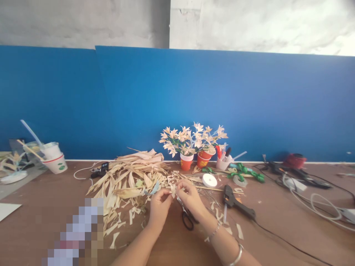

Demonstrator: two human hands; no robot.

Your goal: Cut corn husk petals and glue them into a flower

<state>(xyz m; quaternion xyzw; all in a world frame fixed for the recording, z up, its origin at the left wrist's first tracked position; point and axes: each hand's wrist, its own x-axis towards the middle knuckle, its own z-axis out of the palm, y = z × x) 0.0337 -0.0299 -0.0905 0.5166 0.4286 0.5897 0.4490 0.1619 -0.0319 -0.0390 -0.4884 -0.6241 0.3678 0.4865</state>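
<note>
Between my two hands is a small pale husk flower (173,190), partly covered by fingertips. The thumb and finger of my left hand (160,207) pinch its left side. My right hand (191,199) has its fingers closed at the flower's right edge. Below my right hand lies a pair of scissors (188,221) with black handles, its blades partly hidden. A heap of dried corn husks (130,177) spreads to the left of my hands, with cut scraps (134,214) scattered in front. A white spool of tape (209,180) lies just beyond my right hand.
Finished husk flowers (191,138) stand in red paper cups (186,162) at the back. A black glue gun (235,203) trails its cord on the right, near green wrapped stems (246,171). White cables (313,207) lie far right; a white cup (57,164) stands far left.
</note>
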